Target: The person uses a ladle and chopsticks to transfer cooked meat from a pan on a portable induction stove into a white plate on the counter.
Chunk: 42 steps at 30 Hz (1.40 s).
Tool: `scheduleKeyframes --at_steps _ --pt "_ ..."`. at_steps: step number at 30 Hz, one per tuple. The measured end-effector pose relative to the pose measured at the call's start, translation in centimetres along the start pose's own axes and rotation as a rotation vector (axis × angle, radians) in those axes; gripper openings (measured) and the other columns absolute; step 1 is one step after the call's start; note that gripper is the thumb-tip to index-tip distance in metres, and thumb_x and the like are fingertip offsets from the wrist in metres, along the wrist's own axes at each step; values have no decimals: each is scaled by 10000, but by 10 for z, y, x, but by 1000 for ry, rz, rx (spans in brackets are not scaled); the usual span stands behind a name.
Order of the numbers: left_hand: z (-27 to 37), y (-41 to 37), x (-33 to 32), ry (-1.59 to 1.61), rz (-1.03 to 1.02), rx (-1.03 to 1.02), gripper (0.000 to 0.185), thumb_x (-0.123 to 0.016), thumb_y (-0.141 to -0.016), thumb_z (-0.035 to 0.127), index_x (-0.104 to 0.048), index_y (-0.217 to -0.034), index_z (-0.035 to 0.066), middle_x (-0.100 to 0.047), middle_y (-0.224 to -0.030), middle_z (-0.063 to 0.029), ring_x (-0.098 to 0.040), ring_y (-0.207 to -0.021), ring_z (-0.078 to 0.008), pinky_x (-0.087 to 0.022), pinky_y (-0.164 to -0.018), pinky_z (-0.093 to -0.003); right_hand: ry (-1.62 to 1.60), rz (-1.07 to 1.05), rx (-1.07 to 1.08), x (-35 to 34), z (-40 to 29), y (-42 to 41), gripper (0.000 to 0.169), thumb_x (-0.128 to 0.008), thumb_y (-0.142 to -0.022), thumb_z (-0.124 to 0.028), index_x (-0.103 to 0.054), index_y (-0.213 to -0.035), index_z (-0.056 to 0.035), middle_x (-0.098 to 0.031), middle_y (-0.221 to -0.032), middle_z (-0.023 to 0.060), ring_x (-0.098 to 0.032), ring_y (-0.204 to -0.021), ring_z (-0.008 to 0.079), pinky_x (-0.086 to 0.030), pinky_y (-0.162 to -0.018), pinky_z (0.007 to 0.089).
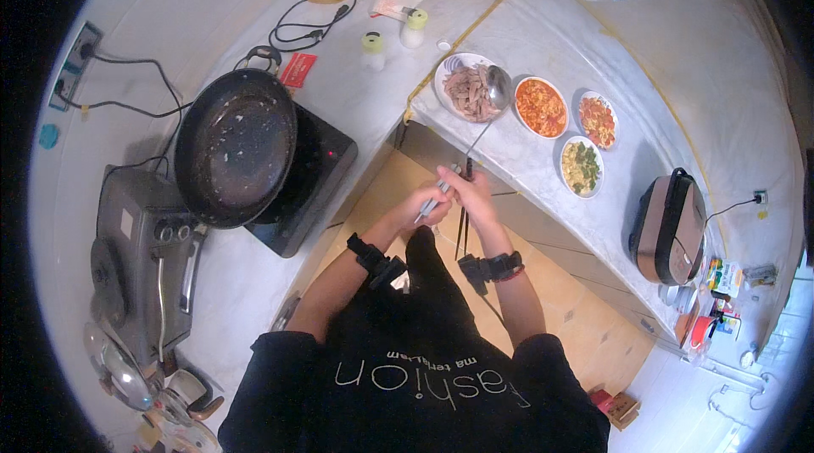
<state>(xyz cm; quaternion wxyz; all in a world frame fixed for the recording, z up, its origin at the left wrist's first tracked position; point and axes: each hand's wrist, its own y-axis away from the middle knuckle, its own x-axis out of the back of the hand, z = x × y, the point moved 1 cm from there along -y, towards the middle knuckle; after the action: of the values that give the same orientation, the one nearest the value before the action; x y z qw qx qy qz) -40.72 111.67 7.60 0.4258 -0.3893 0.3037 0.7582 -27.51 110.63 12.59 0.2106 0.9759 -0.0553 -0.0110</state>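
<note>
My left hand (429, 206) is closed around the grey handle (439, 193) of a metal ladle. My right hand (472, 192) touches my left, its thumb on the same handle, and holds dark chopsticks (463, 230) that point down toward my body. The ladle's shiny bowl (499, 85) is over the right side of a white plate (443, 91) of cooked sliced meat (470, 93); whether it touches the meat I cannot tell. To the plate's right are bowls of red egg-like food (541, 107), a similar orange-red dish (598, 121) and yellow-green food (580, 167).
At left, a dark frying pan (235, 147) is tilted over a black induction cooktop (318, 179), near a toaster oven (146, 211). Lidded jars (413, 30), a red packet (298, 70) and cables lie behind. A rice cooker (669, 230) stands at right; counter edges flank my hands.
</note>
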Motion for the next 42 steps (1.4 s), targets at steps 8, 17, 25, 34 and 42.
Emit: scheduleKeyframes --at_steps 8,17,25,34,42 --pt "23 -61 -18 -776 238 175 307 -526 -867 352 -537 -838 47 -528 -616 -9 -488 -500 -86 -404 -463 -215 48 406 159 75 23 -28 223 -593 -796 -211 -570 -744 4 -521 -634 -3 -458 -590 90 -388 -541 257" --pt "-22 -91 44 -715 463 165 233 -551 -854 268 -530 -860 36 -574 -679 -57 -550 -569 -118 -443 -491 -238 78 344 33 139 50 -58 247 -582 -803 -235 -557 -715 -5 -492 -608 -15 -436 -574 78 -360 -517 239" --pt "-37 -82 39 -680 562 193 171 -534 -858 231 -540 -869 60 -577 -673 -36 -547 -564 -111 -439 -502 -229 41 330 9 124 71 -64 205 -570 -783 -226 -555 -692 -44 -459 -563 -27 -427 -498 72 -326 -450 227" --pt "-54 -67 49 -714 583 200 204 -521 -870 240 -551 -930 48 -590 -690 -44 -551 -565 -118 -444 -505 -234 48 260 -67 105 69 -62 240 -573 -800 -213 -525 -691 -4 -491 -619 -5 -449 -590 89 -374 -543 259" --pt "-53 -54 54 -724 623 185 246 -504 -882 279 -554 -937 45 -593 -693 -47 -558 -577 -121 -441 -507 -230 234 186 -16 91 64 -76 303 -572 -770 -251 -510 -631 10 -494 -533 59 -495 -525 130 -388 -494 304"
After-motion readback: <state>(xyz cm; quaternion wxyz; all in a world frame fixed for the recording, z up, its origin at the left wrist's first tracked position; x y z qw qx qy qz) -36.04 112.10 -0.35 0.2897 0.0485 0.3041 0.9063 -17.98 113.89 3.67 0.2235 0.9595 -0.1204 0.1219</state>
